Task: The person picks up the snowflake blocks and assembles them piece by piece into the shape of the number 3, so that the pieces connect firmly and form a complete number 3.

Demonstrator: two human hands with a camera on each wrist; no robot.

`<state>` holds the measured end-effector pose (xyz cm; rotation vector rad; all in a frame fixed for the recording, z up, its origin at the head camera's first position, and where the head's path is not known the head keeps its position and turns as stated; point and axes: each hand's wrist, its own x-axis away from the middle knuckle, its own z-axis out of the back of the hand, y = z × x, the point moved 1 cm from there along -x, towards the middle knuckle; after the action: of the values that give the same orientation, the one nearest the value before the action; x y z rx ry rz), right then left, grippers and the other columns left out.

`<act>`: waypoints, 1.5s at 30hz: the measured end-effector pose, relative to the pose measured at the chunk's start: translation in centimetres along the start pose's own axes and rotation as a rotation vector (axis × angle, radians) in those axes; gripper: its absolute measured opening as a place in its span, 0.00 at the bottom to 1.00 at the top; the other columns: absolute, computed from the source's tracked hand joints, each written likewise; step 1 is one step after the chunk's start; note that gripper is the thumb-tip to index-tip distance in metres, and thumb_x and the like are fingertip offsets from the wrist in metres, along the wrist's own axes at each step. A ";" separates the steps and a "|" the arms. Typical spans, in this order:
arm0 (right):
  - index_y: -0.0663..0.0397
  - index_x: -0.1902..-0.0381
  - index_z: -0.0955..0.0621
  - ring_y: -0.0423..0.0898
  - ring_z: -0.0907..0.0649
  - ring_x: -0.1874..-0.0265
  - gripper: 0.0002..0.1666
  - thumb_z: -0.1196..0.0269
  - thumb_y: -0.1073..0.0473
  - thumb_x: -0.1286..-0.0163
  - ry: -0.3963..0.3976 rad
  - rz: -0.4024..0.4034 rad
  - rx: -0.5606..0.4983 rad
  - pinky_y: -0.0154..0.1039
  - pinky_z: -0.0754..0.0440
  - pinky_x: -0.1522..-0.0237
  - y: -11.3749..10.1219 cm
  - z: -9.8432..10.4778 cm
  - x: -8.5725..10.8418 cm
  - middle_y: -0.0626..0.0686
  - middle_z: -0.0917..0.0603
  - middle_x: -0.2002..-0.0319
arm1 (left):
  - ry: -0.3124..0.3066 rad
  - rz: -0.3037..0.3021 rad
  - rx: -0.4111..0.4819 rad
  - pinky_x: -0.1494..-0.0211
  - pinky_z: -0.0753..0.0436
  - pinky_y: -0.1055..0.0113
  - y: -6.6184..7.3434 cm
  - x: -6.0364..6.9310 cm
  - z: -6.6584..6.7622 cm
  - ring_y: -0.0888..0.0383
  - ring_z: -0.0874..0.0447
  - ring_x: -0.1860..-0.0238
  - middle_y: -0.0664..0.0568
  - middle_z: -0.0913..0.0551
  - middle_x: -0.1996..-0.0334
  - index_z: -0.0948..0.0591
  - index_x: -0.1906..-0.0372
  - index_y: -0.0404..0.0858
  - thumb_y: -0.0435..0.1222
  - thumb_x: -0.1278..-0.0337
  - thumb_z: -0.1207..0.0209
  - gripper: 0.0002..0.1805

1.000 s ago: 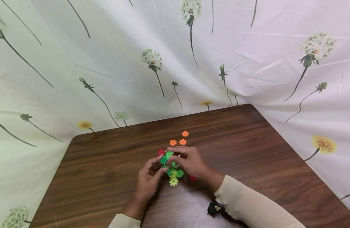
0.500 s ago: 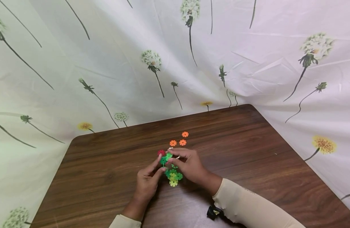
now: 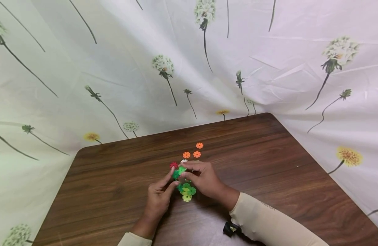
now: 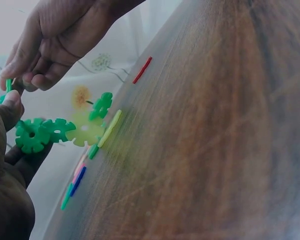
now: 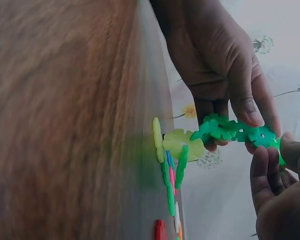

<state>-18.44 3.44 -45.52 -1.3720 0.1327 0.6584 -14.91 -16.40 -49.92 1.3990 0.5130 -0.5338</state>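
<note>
In the head view my left hand (image 3: pixel 158 197) pinches a chain of notched, flower-shaped plastic discs, gripping a teal-green disc (image 3: pixel 176 174) between thumb and fingers. My right hand (image 3: pixel 207 179) pinches a brighter green disc (image 3: pixel 182 169) against that end of the chain. How far their slots interlock is covered by fingertips. From the held end the chain runs down to a yellow-green disc (image 5: pixel 178 144), seen in the right wrist view, with a green disc (image 4: pixel 102 106) branching off it in the left wrist view. A yellow disc (image 3: pixel 186 198) forms its near end.
Three orange discs (image 3: pixel 197 154) lie flat on the brown wooden table (image 3: pixel 115 184) beyond my hands. A red disc (image 3: pixel 173 165) and a white disc (image 3: pixel 184 161) are close to my fingertips. A black object (image 3: pixel 230 229) sits by my right sleeve. Floral cloth hangs behind.
Both hands keep their grip and barely shift. My right hand has dropped slightly, uncovering the white disc and hiding a red disc formerly visible beneath its wrist.
</note>
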 end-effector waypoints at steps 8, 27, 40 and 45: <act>0.65 0.39 0.12 0.49 0.08 0.54 0.21 0.28 0.70 0.29 -0.043 -0.001 -0.014 0.35 0.08 0.54 0.1 0.3 -0.3 0.65 0.11 0.39 | -0.031 -0.012 0.025 0.37 0.14 0.71 0.2 0.0 0.1 0.66 0.13 0.35 0.39 0.15 0.36 0.22 0.33 0.18 0.13 0.39 0.35 0.27; 0.66 0.42 0.11 0.53 0.10 0.39 0.20 0.26 0.70 0.32 -0.005 0.049 0.004 0.53 0.10 0.41 0.4 0.0 -0.2 0.64 0.09 0.41 | -0.015 -0.064 -0.052 0.39 0.12 0.72 0.8 -0.3 -0.2 0.66 0.12 0.37 0.27 0.15 0.38 0.21 0.31 0.21 0.14 0.36 0.36 0.27; 0.65 0.44 0.13 0.37 0.11 0.60 0.16 0.27 0.69 0.28 -0.048 -0.018 -0.084 0.35 0.11 0.58 0.4 -0.2 -0.3 0.64 0.07 0.52 | 0.032 0.056 -0.052 0.35 0.15 0.74 0.6 0.0 -0.4 0.69 0.16 0.35 0.27 0.16 0.37 0.20 0.32 0.24 0.17 0.32 0.37 0.25; 0.68 0.47 0.13 0.44 0.10 0.61 0.11 0.33 0.66 0.21 -0.016 -0.050 -0.085 0.41 0.08 0.56 0.7 0.3 -0.7 0.68 0.09 0.49 | 0.057 0.062 -0.134 0.28 0.22 0.78 0.5 -0.1 0.0 0.71 0.21 0.30 0.29 0.18 0.34 0.22 0.29 0.25 0.16 0.28 0.42 0.25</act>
<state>-19.45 3.47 -45.73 -1.4469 0.0573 0.6394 -14.70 -16.34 -49.47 1.3012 0.5398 -0.4027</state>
